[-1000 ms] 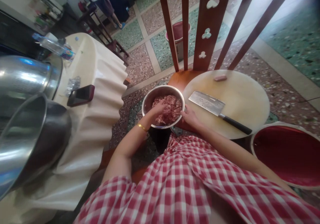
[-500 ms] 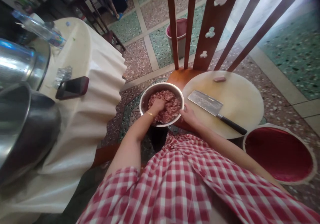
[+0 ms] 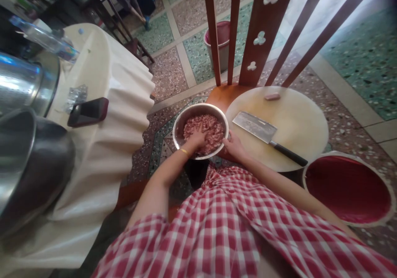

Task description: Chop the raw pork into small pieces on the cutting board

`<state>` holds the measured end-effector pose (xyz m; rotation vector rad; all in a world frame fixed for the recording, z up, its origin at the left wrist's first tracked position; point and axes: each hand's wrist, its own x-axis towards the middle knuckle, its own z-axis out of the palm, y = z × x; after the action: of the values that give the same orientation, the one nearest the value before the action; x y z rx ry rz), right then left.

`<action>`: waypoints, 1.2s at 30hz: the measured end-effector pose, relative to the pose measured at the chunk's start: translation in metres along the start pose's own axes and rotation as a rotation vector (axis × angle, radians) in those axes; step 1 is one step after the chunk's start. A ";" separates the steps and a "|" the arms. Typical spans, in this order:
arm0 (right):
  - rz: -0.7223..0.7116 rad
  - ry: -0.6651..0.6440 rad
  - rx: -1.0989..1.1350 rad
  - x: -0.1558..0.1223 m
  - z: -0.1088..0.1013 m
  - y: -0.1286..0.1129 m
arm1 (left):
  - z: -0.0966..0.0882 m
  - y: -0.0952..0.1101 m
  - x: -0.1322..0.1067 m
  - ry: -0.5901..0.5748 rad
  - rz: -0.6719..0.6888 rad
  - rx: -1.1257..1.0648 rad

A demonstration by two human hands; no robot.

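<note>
Fingers point(image 3: 201, 128) opened: left hand point(image 3: 197, 139), curled before, lay spread on meat point(image 3: 214, 125), gripping nothing, so mixing likely went on. Right hand point(image 3: 235, 146) pinched bowl point(image 3: 203, 110) by rim.

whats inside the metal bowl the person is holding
Minced pinkish-red meat, with the left hand spread on it. The bottom of the bowl is covered, as is the meat beneath the hand.
</note>
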<state>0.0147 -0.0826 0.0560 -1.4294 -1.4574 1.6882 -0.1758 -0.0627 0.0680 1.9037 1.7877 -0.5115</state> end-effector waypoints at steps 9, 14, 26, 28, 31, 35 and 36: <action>-0.030 0.026 0.004 -0.001 0.005 0.008 | -0.015 -0.004 -0.023 -0.065 0.137 -0.091; -0.062 0.069 -0.023 -0.002 0.005 0.006 | -0.031 0.001 -0.016 -0.108 0.116 -0.990; -0.030 0.032 0.017 0.001 0.007 0.011 | -0.020 0.001 -0.015 0.214 0.004 -1.036; -0.040 0.048 -0.008 0.001 0.007 0.012 | -0.011 0.003 -0.015 0.317 0.015 -0.606; -0.075 0.075 -0.017 0.002 0.008 0.013 | 0.011 0.007 -0.007 0.193 -0.059 -0.093; -0.071 0.070 0.007 0.002 0.009 0.015 | 0.017 0.008 -0.004 0.030 -0.068 0.062; -0.064 0.061 0.014 0.001 0.009 0.015 | 0.016 0.008 -0.007 0.044 -0.043 0.049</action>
<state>0.0098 -0.0899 0.0403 -1.3996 -1.4397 1.5988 -0.1680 -0.0773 0.0598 1.9267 1.8635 -0.5369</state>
